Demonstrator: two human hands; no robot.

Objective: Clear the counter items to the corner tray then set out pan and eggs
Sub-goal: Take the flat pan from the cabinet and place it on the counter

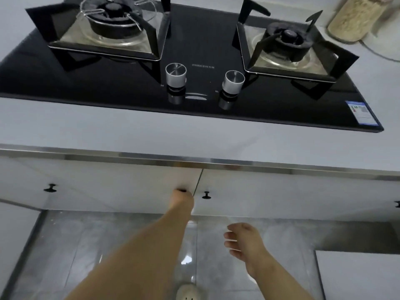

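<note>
Head view — left hand (183, 199) seemingly grips a round black cabinet knob (181, 190); right hand (244, 241) relaxed, empty.

Black glass hob (194, 40) fills top of view. On hob: left burner (112, 16), right burner (287, 40), each ringed by black pan supports. Left dial (175, 74), right dial (234, 82), both silver, at hob's front middle. Blue sticker (360, 112) on hob's front right corner. Below hob: white cupboard doors (108, 187), black door knob (206, 194), then grey floor tiles (216, 256).
</note>
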